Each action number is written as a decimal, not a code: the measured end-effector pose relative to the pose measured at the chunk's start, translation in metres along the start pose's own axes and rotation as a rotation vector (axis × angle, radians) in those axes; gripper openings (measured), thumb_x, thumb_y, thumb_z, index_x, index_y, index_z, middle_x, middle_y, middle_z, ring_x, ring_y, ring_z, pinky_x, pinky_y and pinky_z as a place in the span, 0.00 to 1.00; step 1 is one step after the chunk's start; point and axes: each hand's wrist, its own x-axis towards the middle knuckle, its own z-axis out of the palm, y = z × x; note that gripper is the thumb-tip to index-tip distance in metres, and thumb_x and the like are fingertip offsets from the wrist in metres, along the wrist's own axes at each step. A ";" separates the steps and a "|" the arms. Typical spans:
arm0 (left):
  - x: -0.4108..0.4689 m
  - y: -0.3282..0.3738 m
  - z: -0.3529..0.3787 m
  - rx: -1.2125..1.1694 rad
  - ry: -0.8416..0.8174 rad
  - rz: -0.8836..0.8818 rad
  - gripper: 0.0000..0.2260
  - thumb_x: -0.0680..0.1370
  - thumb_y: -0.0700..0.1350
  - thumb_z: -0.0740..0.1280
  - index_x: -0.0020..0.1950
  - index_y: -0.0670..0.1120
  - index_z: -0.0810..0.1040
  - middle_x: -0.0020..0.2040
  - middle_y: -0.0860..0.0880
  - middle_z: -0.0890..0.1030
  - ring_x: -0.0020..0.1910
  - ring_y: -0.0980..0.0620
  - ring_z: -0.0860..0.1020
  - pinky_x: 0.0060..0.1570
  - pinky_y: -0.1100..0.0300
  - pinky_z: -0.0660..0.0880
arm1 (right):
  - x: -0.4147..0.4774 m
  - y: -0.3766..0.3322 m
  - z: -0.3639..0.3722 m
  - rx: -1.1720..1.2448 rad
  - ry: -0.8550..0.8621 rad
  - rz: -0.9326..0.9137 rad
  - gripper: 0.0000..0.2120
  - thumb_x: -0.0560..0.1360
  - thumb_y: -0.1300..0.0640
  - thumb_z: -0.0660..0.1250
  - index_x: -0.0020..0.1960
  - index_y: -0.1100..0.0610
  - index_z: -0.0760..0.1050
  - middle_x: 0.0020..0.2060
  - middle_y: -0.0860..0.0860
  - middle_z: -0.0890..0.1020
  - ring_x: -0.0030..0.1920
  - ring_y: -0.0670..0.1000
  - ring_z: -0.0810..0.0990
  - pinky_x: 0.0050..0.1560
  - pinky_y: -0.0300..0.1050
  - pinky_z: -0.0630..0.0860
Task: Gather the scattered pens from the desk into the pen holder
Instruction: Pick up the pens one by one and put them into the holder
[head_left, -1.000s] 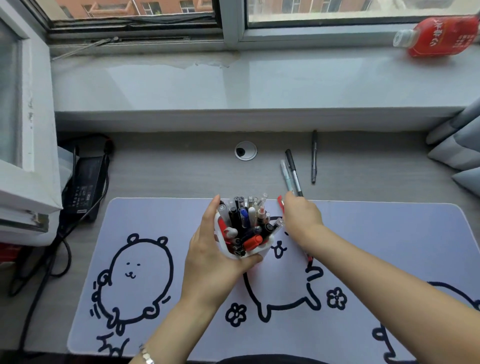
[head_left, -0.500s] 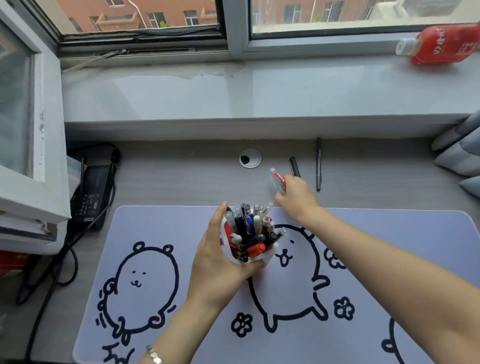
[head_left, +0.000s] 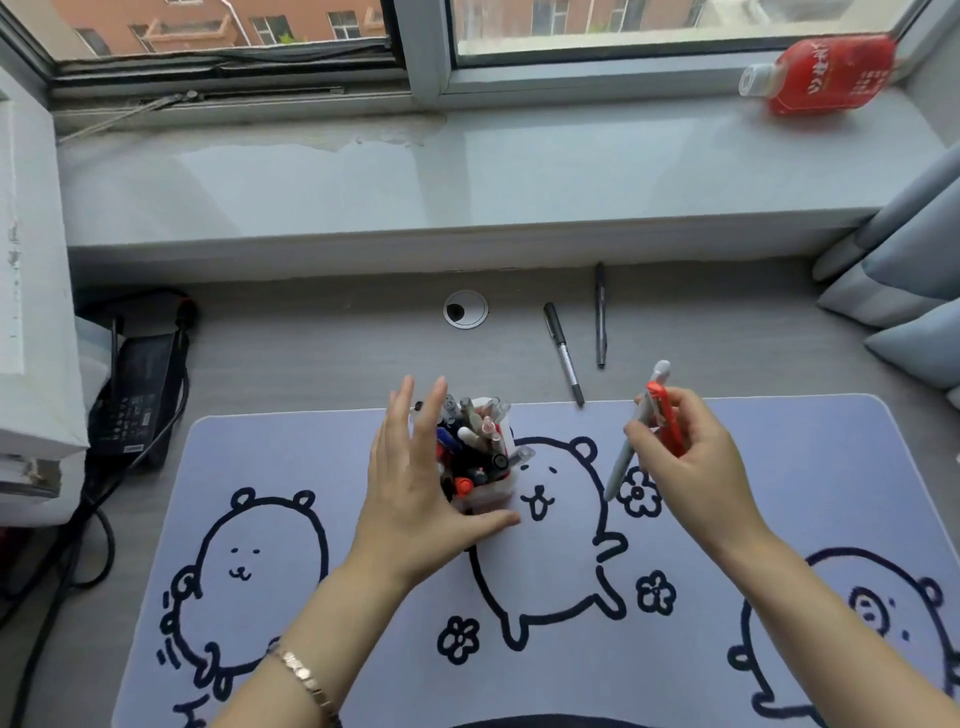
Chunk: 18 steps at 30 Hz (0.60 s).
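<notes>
A white pen holder packed with several pens stands on the mat. My left hand cups its left side, fingers straight up and thumb across its front. To the right, above the mat, my right hand is closed on a grey pen and a red pen, the grey one pointing down-left. A grey-and-black marker and a thin black pen lie on the bare desk beyond the mat.
A lilac mat with bear drawings covers the near desk. A cable grommet sits behind the holder and a black power adapter with cables lies at the left. A red bottle lies on the windowsill; grey curtains hang right.
My right hand picked the grey pen off the desk and drew back to the right with it and the red pen. My left hand's fingers straightened along the holder.
</notes>
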 end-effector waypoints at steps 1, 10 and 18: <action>0.002 0.005 0.003 0.071 0.059 0.063 0.48 0.58 0.64 0.71 0.70 0.66 0.44 0.76 0.50 0.50 0.75 0.46 0.52 0.70 0.41 0.60 | -0.001 0.000 0.002 0.008 0.005 -0.003 0.08 0.75 0.62 0.63 0.41 0.50 0.71 0.29 0.49 0.69 0.26 0.44 0.65 0.25 0.34 0.66; 0.020 0.020 0.024 0.195 0.387 0.064 0.11 0.70 0.52 0.62 0.46 0.48 0.78 0.47 0.47 0.79 0.58 0.41 0.74 0.41 0.53 0.78 | -0.011 -0.013 0.011 0.069 0.040 -0.141 0.14 0.74 0.63 0.65 0.43 0.44 0.69 0.30 0.39 0.76 0.30 0.40 0.73 0.29 0.28 0.69; 0.017 0.009 0.023 -0.085 0.329 0.161 0.12 0.75 0.44 0.60 0.55 0.45 0.79 0.52 0.53 0.77 0.65 0.52 0.65 0.65 0.73 0.57 | -0.010 -0.023 0.039 0.178 -0.027 -0.517 0.25 0.71 0.60 0.61 0.63 0.41 0.59 0.42 0.53 0.78 0.34 0.42 0.78 0.32 0.29 0.74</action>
